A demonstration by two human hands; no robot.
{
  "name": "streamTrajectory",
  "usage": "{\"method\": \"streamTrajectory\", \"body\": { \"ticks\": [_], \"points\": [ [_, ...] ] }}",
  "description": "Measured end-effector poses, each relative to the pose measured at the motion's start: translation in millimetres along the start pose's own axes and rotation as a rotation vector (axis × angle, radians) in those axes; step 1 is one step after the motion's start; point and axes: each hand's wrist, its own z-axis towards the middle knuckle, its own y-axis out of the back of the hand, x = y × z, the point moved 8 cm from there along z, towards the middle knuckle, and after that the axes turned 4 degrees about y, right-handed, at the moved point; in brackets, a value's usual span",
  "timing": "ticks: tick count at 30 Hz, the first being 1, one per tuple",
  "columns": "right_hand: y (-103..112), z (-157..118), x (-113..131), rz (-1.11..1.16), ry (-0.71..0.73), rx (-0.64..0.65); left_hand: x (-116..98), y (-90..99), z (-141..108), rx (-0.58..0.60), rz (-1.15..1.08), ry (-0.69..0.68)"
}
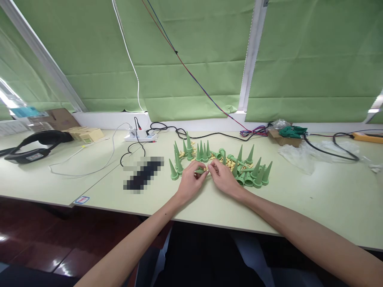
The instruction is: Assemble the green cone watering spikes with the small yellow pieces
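Note:
Both hands meet over the near side of a pile of green plastic cones and small yellow pieces. My left hand [191,178] is closed on a green cone [199,172] lying on its side, its wide end toward the right. At that end my right hand [223,175] pinches a small yellow piece [206,169], mostly hidden by the fingertips. Several upright green cones [174,172] stand left of and behind the hands. More cones [259,177] stand and lie at the right, with loose yellow pieces [230,163] among them.
A power strip [140,136] and black cables lie along the wall. At the left are a black headset [36,147] and yellowish boxes [91,135]. To the right sit a cardboard box [284,137], clear plastic bags [297,157] and an orange device [368,138].

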Motion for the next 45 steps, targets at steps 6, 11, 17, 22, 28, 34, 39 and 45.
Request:
{"method": "streamTrajectory", "body": {
  "ticks": [6, 11, 17, 22, 28, 34, 39, 45],
  "points": [
    [5, 1, -1, -0.045, -0.001, -0.047, -2, -2.5, -2, 0.033, 0.004, -0.014],
    [2, 2, -4, -0.064, 0.000, -0.031, 1, -8.4, -3, 0.100, -0.029, 0.007],
    [5, 1, -7, -0.082, -0.040, -0.079, 2, -4.0, 0, 0.036, -0.018, 0.034],
    [2, -1, -3, -0.013, -0.031, -0.027, 4, -0.1, 1, -0.011, -0.018, 0.057],
    [2, 0, 1, -0.053, 0.009, -0.021, 4, -3.9, 0, 0.042, 0.000, 0.044],
    [-2, 3, -8, -0.153, -0.002, 0.008, 1, -7.0, -3, 0.091, -0.004, 0.012],
    [-1, 1, -8, -0.149, -0.031, -0.003, 0, -6.0, -2, 0.071, -0.001, 0.012],
    [-3, -3, -1, -0.033, -0.029, 0.029, 6, 0.7, 1, -0.030, 0.005, 0.062]
  ]
}}
